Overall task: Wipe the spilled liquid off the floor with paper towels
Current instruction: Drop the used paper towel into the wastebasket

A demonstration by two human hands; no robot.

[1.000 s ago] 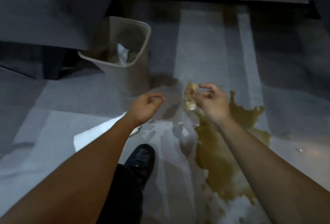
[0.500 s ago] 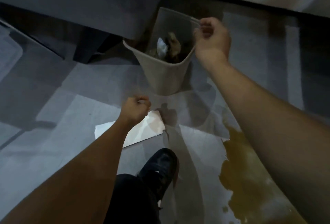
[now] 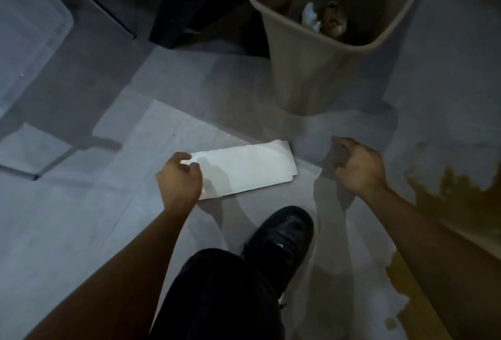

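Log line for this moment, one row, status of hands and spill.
left hand pinching paper towel stack | right hand curled, empty | spill unwiped | used towels in bin

Open floor lies left of the paper towels (bin blocks beyond).
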